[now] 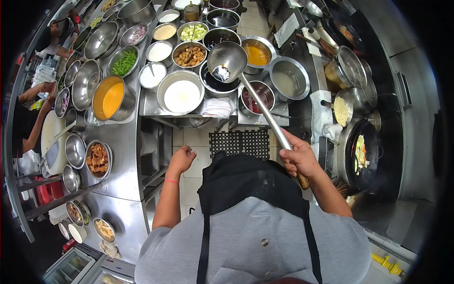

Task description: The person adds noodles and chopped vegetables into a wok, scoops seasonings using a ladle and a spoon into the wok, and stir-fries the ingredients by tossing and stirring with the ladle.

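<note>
My right hand (300, 156) is wrapped round the handle of a long steel ladle (267, 113). The ladle's bowl hangs over a pot of dark liquid (213, 84), hiding part of it, and a little shiny liquid shows inside the bowl. Close by are a bowl of brown chunks with a spoon (182, 56), a pot of orange liquid (258, 53) and a pot of dark red sauce (252, 102). My left hand (182, 160) hangs in front of the counter with its fingers curled in, holding nothing that I can see. A pot of white powder or liquid (182, 97) is nearest to it.
On the right, a wok with cut vegetables (362, 154) sits on the range beside a strainer of pale bits (341, 111). The left steel counter (124, 175) carries several bowls and an orange-filled pot (112, 100). Another person's arms (35, 123) are at the far left.
</note>
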The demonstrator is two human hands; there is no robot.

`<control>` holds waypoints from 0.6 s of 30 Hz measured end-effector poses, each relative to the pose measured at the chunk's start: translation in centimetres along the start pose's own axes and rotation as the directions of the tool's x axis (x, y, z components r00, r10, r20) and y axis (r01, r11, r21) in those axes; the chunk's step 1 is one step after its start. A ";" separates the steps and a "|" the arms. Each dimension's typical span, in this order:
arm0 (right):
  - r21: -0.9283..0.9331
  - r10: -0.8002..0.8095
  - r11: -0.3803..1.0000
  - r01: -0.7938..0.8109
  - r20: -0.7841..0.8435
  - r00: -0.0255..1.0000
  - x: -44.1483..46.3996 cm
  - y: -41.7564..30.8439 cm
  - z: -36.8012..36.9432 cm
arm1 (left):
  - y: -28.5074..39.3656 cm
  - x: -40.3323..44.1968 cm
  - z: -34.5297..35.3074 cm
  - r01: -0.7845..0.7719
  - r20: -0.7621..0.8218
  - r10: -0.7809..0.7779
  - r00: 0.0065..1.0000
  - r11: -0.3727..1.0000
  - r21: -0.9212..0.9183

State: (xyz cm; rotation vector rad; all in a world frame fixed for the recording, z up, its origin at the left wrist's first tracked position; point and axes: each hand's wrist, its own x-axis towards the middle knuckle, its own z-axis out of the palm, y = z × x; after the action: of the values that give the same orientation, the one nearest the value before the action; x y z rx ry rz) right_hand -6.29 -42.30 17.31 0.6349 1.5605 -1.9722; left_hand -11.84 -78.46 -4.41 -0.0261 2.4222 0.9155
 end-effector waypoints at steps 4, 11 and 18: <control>0.020 -0.021 1.000 0.021 -0.004 1.000 0.5 0.9 0.0 | 0.4 -0.5 0.2 -0.016 0.006 0.016 1.000 1.000 0.016; 0.083 -0.031 0.996 0.028 0.032 0.999 0.2 1.5 -0.4 | 0.7 -1.4 0.6 -0.025 0.020 0.024 1.000 0.999 0.037; 0.623 -0.063 0.774 -0.116 0.257 0.964 -1.4 3.0 -3.9 | 5.4 0.0 1.5 -0.177 0.140 0.163 0.977 0.980 0.092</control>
State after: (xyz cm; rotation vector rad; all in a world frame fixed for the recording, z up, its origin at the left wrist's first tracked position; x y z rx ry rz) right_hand -3.06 -38.84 15.20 0.5995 0.6900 -2.4499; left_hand -12.21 -73.34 -2.07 0.2761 2.3711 0.8349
